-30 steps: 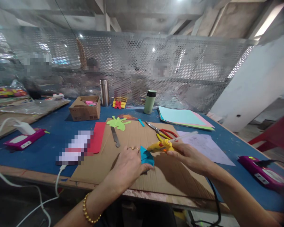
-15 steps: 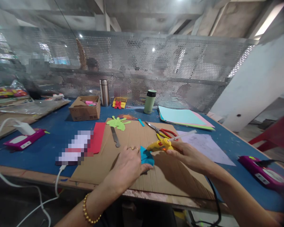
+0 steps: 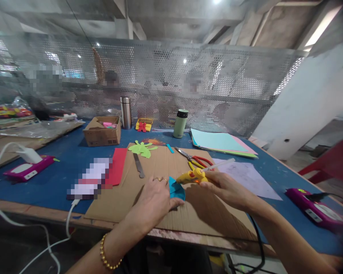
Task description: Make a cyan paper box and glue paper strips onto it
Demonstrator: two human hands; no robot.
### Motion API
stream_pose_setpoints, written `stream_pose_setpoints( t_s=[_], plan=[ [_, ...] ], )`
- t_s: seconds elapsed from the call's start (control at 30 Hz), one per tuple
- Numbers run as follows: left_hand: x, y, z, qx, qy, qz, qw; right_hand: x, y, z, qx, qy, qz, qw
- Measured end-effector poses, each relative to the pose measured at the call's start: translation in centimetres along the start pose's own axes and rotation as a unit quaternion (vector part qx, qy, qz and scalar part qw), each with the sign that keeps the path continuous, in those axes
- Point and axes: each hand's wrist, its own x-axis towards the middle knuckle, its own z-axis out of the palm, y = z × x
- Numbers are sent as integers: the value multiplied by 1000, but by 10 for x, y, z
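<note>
My left hand (image 3: 157,198) presses a small blue paper piece (image 3: 177,191) onto the brown cardboard sheet (image 3: 148,171), thumb on its lower edge and fingers at its left side. A yellow hot glue gun (image 3: 190,176), with a clear glue stick out of its back, is gripped in my right hand (image 3: 224,186). Its nozzle points left and meets the blue paper near the top. Scissors with red handles (image 3: 194,157) lie behind the gun, beside yellow handles partly hidden by it. Left of them are a metal blade (image 3: 138,166) and green paper cutouts (image 3: 143,149).
Red paper (image 3: 118,167) and a phone (image 3: 91,178) on a white cable lie at left. A cardboard box (image 3: 102,133), a steel flask (image 3: 126,114) and a green bottle (image 3: 180,125) stand behind. Coloured sheets (image 3: 220,140) and purple extension sockets (image 3: 314,209) are at right.
Both hands keep nearly the same place, with the glue gun's nozzle still at the blue paper. The view has shifted very slightly.
</note>
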Motion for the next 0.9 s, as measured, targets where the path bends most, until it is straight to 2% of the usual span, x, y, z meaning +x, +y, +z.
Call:
stream_pose_setpoints(
  t_s=[0.17,0.3,0.53,0.9],
  plan=[
    [0,-2,4,7,9,0,1000,4,-3,4,-5,26,-18,1000],
    [0,-2,6,7,14,1,1000,3,-3,4,-3,19,-10,1000],
    [0,0,4,7,-3,-8,1000,3,-4,4,-5,30,-4,1000],
    [0,0,4,11,2,-1,1000,4,-4,3,-20,8,2,1000]
  ],
)
